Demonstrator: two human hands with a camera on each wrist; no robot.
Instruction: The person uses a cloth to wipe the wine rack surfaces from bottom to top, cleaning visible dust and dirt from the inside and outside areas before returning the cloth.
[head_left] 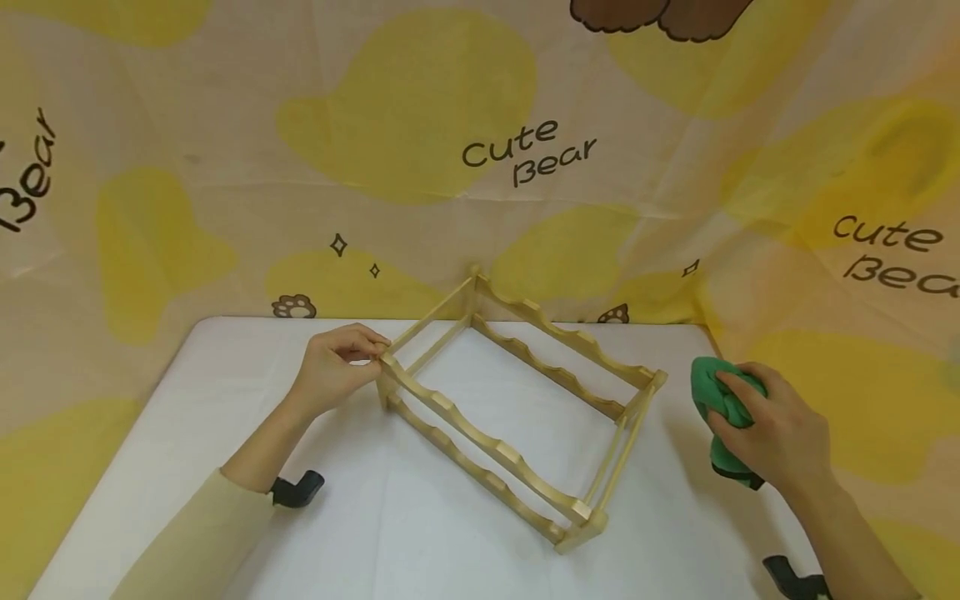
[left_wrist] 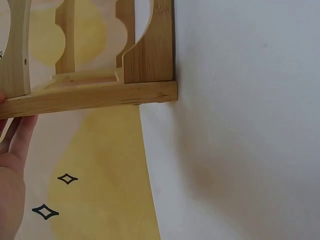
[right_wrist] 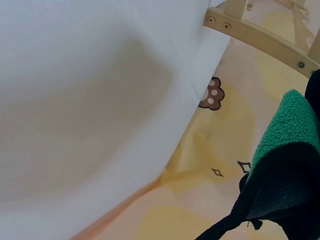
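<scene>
A pale wooden rack (head_left: 506, 452) with scalloped rails on two levels stands at an angle on the white table. My left hand (head_left: 333, 367) pinches its left upper corner between thumb and fingers. Close up in the left wrist view are the end post and notched rails of the rack (left_wrist: 152, 65), with part of the left hand (left_wrist: 12, 185) at the edge. To the right of the rack, my right hand (head_left: 780, 433) grips a bunched green cloth (head_left: 723, 392), held off the table. In the right wrist view the cloth (right_wrist: 287, 125) shows a dark edging; the fingers are hidden there.
The white tabletop (head_left: 187, 400) ends against a yellow-patterned fabric backdrop (head_left: 420, 100), which also hangs on both sides. Black wrist-mount pieces (head_left: 300, 490) stick out beneath each forearm. Screw heads show on the rack's end post (right_wrist: 260, 42).
</scene>
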